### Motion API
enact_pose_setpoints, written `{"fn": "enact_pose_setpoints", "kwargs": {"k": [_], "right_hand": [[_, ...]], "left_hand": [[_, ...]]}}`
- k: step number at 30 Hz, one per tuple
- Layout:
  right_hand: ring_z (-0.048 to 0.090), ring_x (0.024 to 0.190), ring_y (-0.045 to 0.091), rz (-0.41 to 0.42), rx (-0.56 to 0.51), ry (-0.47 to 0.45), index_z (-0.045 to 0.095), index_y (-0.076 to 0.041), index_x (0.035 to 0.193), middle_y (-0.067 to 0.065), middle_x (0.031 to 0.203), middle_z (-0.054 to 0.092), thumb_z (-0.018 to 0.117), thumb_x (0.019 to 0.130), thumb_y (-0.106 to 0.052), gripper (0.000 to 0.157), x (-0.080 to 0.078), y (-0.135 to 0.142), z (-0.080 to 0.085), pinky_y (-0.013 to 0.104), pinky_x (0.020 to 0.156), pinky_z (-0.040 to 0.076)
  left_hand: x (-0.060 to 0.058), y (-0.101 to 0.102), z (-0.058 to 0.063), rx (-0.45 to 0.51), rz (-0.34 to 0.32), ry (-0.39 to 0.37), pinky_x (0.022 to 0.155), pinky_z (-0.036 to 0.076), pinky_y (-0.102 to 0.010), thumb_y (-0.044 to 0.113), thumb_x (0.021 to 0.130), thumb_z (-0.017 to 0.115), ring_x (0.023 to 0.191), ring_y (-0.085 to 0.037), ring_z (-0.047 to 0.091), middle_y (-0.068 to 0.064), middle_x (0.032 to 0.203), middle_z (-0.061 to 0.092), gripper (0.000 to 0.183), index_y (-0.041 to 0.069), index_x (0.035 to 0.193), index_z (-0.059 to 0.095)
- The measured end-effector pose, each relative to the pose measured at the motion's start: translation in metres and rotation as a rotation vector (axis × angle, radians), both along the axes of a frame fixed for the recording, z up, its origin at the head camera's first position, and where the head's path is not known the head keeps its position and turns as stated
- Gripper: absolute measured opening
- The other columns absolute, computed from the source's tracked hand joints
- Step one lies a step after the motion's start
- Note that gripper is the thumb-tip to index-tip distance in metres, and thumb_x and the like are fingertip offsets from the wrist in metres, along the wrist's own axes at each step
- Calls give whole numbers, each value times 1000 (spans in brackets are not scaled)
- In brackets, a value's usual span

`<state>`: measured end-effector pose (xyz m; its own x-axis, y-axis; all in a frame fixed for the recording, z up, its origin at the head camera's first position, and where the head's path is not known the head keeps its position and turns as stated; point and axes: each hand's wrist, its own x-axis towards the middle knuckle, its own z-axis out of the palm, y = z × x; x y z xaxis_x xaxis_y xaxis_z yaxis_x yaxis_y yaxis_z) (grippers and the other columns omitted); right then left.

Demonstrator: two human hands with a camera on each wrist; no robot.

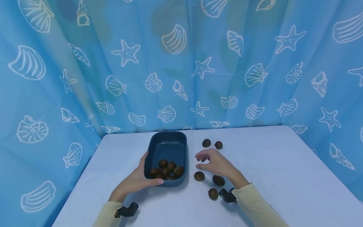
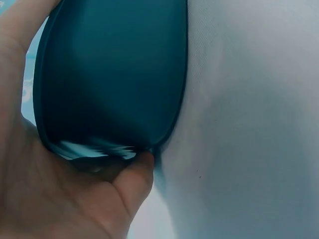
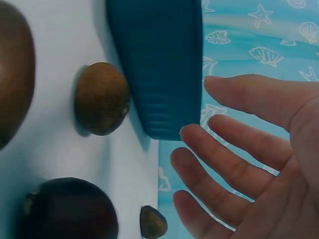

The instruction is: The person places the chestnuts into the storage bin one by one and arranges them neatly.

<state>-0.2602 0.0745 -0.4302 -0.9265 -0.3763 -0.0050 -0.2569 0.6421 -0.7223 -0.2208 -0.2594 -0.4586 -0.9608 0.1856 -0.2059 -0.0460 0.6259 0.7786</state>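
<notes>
A dark blue rectangular container (image 1: 171,150) stands on the table with several brown egg-shaped fruits (image 1: 165,172) gathered at its near end. My left hand (image 1: 137,180) holds it by the near left corner, thumb along the near wall and fingers along the left side. In the left wrist view, the thumb (image 2: 135,181) presses by the container's rim. My right hand (image 1: 214,161) is held right of the container, fingers loosely bent, with nothing between them. Just below it on the table lie a brown fruit (image 1: 199,176) and a darker one (image 1: 218,180).
Another fruit (image 1: 213,194) lies closer to me, beside the right wrist's camera mount (image 1: 227,195). Two more, a left one (image 1: 206,143) and a right one (image 1: 218,145), sit beyond the right hand. A blue shell-patterned curtain (image 1: 181,78) hangs behind the white table (image 1: 272,164).
</notes>
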Motion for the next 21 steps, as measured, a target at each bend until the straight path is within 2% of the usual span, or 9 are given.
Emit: {"fn": "enact_pose_setpoints", "kwargs": {"k": [5, 14, 21], "right_hand": [[66, 102, 20, 32, 35, -51, 75, -9, 120, 5, 110, 75, 83, 86, -14, 35, -2, -3, -8, 43, 91, 59], [66, 94, 18, 49, 79, -145, 76, -10, 114, 1, 103, 75, 89, 78, -8, 39, 1, -12, -17, 45, 94, 61], [66, 89, 17, 63, 102, -144, 76, -7, 113, 2, 99, 76, 91, 73, -3, 43, 4, -15, -18, 44, 93, 62]], "left_hand": [[-2, -1, -1, -13, 9, 0, 119, 30, -73, 57, 76, 85, 156, -48, 25, -20, 174, 11, 135, 22, 166, -9], [-3, -1, -2, -10, 7, 29, 118, 31, -73, 58, 76, 85, 155, -46, 29, -21, 173, 16, 135, 21, 166, -9], [-3, -3, -6, 2, -1, 53, 119, 31, -73, 57, 76, 86, 155, -45, 31, -20, 173, 19, 135, 21, 166, -8]]}}
